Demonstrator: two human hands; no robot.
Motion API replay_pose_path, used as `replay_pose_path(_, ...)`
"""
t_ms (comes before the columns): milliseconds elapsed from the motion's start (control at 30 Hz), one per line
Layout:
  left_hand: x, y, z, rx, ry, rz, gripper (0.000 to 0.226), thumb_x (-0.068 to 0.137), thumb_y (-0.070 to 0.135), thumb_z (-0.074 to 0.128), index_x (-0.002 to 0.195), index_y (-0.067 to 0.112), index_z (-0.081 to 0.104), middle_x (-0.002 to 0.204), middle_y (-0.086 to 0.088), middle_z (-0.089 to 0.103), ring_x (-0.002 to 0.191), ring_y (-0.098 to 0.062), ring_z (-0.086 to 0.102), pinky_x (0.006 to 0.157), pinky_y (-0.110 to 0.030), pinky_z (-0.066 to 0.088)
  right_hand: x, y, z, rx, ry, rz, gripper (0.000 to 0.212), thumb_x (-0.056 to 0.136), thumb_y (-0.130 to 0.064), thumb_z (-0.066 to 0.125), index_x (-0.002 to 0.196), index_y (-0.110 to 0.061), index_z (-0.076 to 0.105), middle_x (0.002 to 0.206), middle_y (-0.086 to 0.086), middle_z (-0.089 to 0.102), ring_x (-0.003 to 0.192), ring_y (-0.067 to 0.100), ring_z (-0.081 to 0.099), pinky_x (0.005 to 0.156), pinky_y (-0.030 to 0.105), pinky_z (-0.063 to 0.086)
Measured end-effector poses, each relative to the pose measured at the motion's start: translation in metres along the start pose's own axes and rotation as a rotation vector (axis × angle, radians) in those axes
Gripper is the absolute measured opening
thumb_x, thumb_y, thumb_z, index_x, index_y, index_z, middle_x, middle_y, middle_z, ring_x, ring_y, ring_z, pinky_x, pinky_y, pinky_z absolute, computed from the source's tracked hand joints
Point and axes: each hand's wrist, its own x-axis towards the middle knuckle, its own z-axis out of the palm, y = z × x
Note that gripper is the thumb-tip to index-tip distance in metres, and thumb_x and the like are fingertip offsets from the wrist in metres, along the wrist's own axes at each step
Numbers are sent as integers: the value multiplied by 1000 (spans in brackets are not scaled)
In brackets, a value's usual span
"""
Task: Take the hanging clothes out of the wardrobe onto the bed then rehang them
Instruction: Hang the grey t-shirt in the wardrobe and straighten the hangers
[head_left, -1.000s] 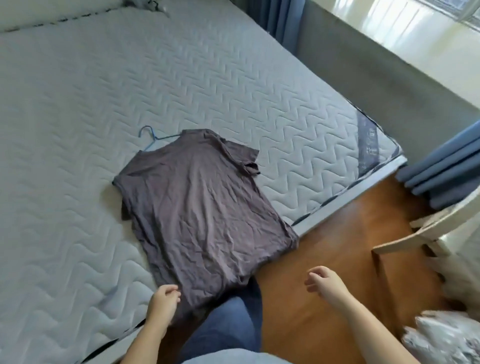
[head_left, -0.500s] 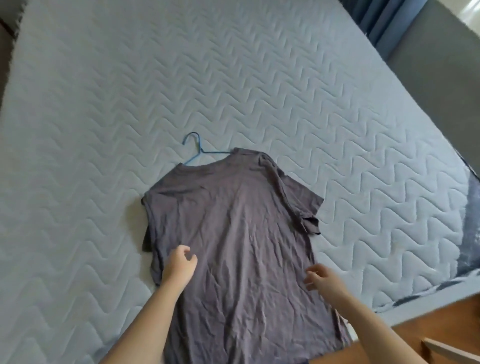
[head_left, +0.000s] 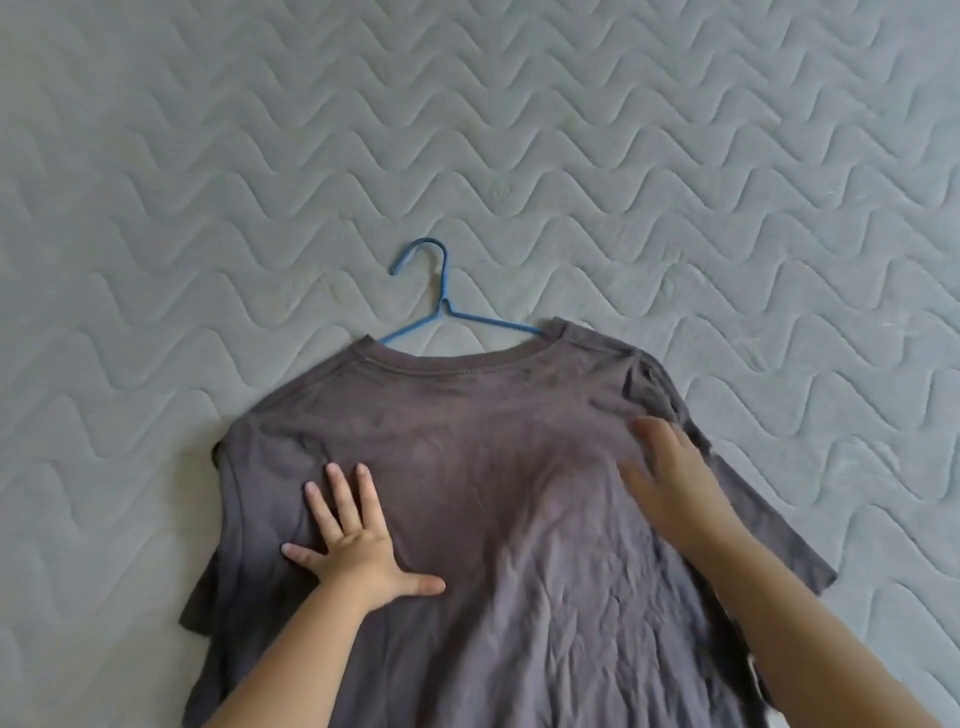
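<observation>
Left hand (head_left: 353, 551) flat on grey T-shirt (head_left: 493, 519), fingers spread and straight, pressing near left shoulder. Right hand (head_left: 670, 483) blurred, fingers extended on cloth near right shoulder. T-shirt crumpled, spread out on quilted mattress (head_left: 156, 208). Blue hanger (head_left: 441, 306) inside neck opening, hook lying on mattress beyond collar.

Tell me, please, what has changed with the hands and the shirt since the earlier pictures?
Both hands moved forward from the bed's edge onto the grey T-shirt: the left hand now presses flat with spread fingers, and the right hand, blurred, rests open near one shoulder. Neither grips anything. The T-shirt stays flat on the mattress, on its blue hanger.
</observation>
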Motion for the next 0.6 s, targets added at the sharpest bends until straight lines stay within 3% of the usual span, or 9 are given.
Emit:
replay_pose_path(133, 8, 2, -5, 47, -108, -52, 157, 40, 74, 72, 105, 16, -58, 104, -9, -70, 120, -38, -51, 102, -73, 6, 52, -3, 10, -55, 91, -34, 57, 87, -14, 58, 139, -6, 36, 144, 16, 38, 134, 34, 33, 110, 44, 28)
replay_pose_path(233, 9, 5, -6, 68, -151, -81, 157, 40, 74, 72, 103, 15, -59, 102, -11, -71, 101, -37, -59, 101, -73, 5, 85, -4, 17, -132, 116, -19, 66, 86, -22, 60, 143, -7, 29, 150, 15, 29, 140, 34, 22, 116, 44, 17)
replay_pose_path(300, 10, 6, -7, 71, -172, -92, 156, 41, 74, 71, 102, 14, -59, 101, -12, -71, 100, -37, -59, 101, -74, 5, 103, -8, 16, -190, 120, -5, 68, 84, -27, 61, 142, -10, 30, 149, 14, 30, 138, 36, 23, 115, 45, 18)
replay_pose_path(433, 9, 6, -8, 60, -166, -81, 155, 42, 74, 71, 102, 13, -58, 101, -12, -70, 100, -37, -59, 101, -74, 6, 119, -22, 3, -259, 98, 85, 54, 81, -29, 65, 127, -7, 46, 129, 20, 45, 121, 39, 38, 102, 44, 31)
replay_pose_path(600, 8, 2, -4, 41, -99, -39, 154, 42, 75, 70, 109, 14, -55, 102, -11, -69, 107, -38, -56, 100, -75, 6, 93, -18, 3, -397, -5, 81, 31, 86, -21, 56, 110, -2, 55, 120, 22, 48, 115, 38, 40, 94, 41, 37)
